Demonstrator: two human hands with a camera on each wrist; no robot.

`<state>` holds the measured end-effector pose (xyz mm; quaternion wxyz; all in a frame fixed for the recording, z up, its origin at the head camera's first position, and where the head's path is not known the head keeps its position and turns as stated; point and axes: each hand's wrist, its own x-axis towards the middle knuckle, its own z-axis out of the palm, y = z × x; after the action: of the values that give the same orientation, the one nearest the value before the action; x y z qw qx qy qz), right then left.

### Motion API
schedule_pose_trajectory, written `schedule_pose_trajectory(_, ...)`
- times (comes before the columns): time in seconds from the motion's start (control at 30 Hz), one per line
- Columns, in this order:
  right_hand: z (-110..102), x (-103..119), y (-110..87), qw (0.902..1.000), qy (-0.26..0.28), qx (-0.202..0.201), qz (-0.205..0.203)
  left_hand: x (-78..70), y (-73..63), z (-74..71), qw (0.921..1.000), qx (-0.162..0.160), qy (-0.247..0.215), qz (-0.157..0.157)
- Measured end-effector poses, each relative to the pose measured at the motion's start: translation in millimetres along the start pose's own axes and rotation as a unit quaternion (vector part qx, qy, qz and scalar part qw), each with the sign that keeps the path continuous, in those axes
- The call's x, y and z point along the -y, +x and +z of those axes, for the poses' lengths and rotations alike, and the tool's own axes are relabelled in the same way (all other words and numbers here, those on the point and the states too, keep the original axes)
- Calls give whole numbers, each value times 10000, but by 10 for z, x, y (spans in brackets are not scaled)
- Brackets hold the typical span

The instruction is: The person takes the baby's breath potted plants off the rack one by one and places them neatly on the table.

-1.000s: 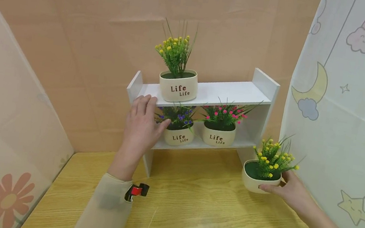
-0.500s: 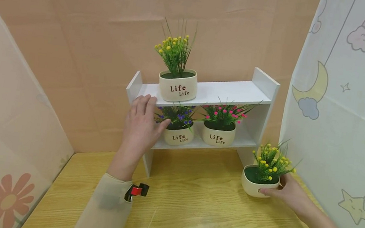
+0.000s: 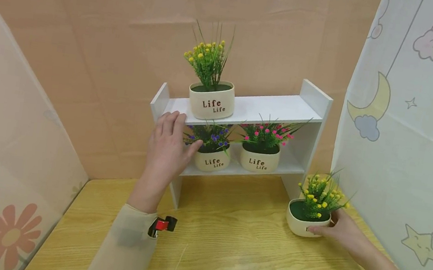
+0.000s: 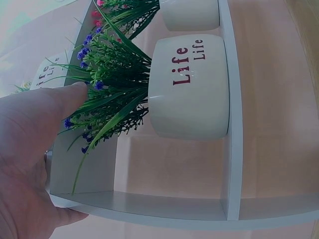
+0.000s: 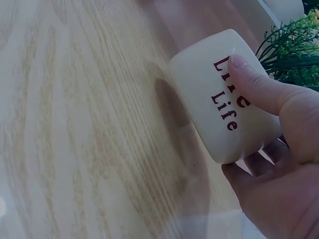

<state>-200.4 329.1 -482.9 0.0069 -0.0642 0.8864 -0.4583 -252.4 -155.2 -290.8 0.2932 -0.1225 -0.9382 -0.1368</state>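
Observation:
In the head view, my left hand (image 3: 167, 151) grips the left end of a white two-tier shelf (image 3: 273, 108), fingers over the top board. Its thumb (image 4: 67, 97) reaches past the board's front edge beside the purple flowers. My right hand (image 3: 345, 232) holds a cream flowerpot (image 3: 297, 223) of yellow flowers right of the shelf, low over the table. The thumb (image 5: 254, 82) presses the lettered front, with the other fingers partly hidden behind the pot. Shadow from the pot falls on the wood.
One yellow-flowered pot (image 3: 211, 102) stands on the top board's left. Below it are a purple-flowered pot (image 3: 211, 160) and a pink-flowered pot (image 3: 259, 161). The wooden table (image 3: 226, 246) lies between printed cloth walls; the right wall (image 3: 416, 147) runs close beside my right hand.
My right hand has lowered the yellow-flowered pot a little toward the table, and the pot sits more level. The left hand and the shelf stay in place.

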Motion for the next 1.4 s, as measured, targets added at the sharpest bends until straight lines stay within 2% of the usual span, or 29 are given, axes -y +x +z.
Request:
schedule_pose_trajectory(0.27, 31, -87, 17, 9999, -94, 61, -88, -5, 2, -10, 10000, 45, -58, -34)
schedule_pose_trajectory(0.63, 16, -185, 8, 9997, -72, 213, 127, 15, 13, 12, 10000, -25, -53, -2)
schedule_pose_trajectory(0.87, 8, -211, 5, 9988, 225, 431, 7, 18, 16, 18, 10000, -17, -54, 18)
schedule_pose_trajectory(1.23, 40, -243, 9, 9997, 34, 237, -96, 11, 8, 12, 10000, 16, 12, -4)
schedule_pose_trajectory(1.4, 3, -188, -17, 9993, 135, 347, -20, 15, 9, 9, 10000, 15, -7, -9)
